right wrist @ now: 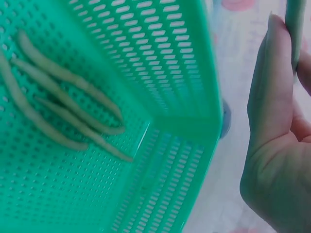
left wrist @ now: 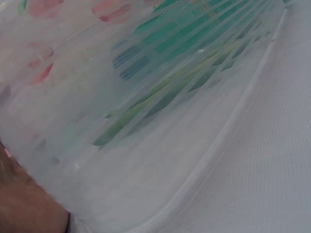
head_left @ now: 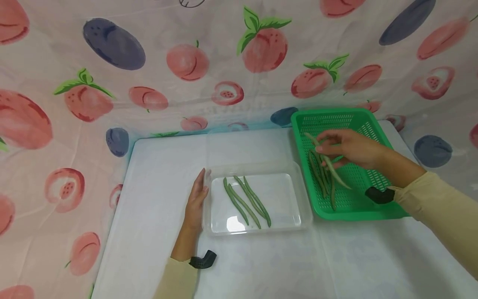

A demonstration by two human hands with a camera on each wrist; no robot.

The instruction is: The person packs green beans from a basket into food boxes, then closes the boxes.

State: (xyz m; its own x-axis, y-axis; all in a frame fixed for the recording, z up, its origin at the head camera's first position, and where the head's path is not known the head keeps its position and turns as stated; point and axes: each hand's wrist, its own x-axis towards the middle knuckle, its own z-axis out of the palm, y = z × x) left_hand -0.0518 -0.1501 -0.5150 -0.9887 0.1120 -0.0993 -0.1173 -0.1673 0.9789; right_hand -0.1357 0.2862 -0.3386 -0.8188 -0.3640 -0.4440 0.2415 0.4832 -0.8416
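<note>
My right hand (head_left: 351,147) pinches a green bean (head_left: 337,175) between thumb and fingers above the green basket (head_left: 377,214). In the right wrist view the right hand (right wrist: 272,131) shows at the right edge, with part of the held bean (right wrist: 295,29). Several green beans (head_left: 317,174) lie below on the basket's floor. To the left, my left hand (head_left: 194,203) rests along the left wall of a clear plastic box (head_left: 257,168), its fingers fairly straight. Inside the box several green beans (head_left: 242,201) lie slanting, roughly side by side.
A white table (head_left: 157,199) bears the box and the basket, which stand close together. Behind rises a fruit-printed cloth (head_left: 209,25), which also hangs at the left and right. A black wrist device (head_left: 203,259) sits on each forearm.
</note>
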